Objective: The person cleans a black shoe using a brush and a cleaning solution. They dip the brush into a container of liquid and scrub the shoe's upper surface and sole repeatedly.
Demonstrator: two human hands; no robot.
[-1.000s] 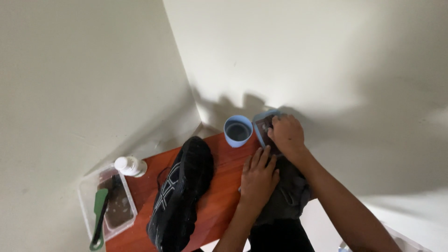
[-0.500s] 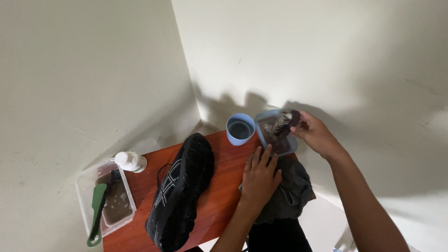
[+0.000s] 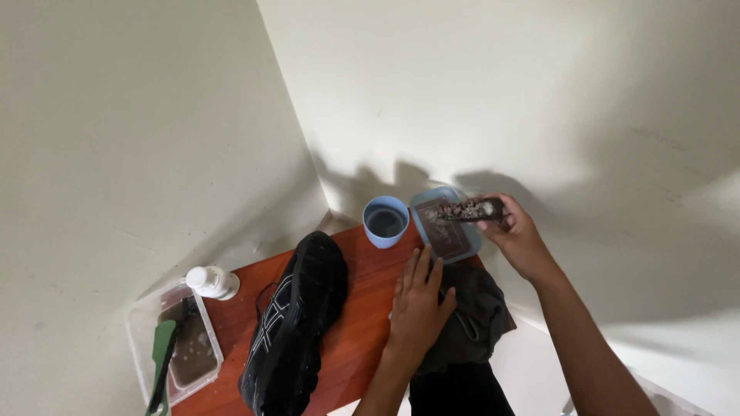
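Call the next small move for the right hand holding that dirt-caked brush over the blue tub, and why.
Probably bring the brush down to the dark shoe under the left hand. The right hand holds the brush above the blue tub, its bristles look coated in brown grit, and the left hand lies flat on that shoe, steadying it on the red table.

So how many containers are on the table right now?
3: a blue cup at the far edge, a blue tray of dark stuff right beside it under the right hand, and a clear plastic tub at the left end. Others may be out of view.
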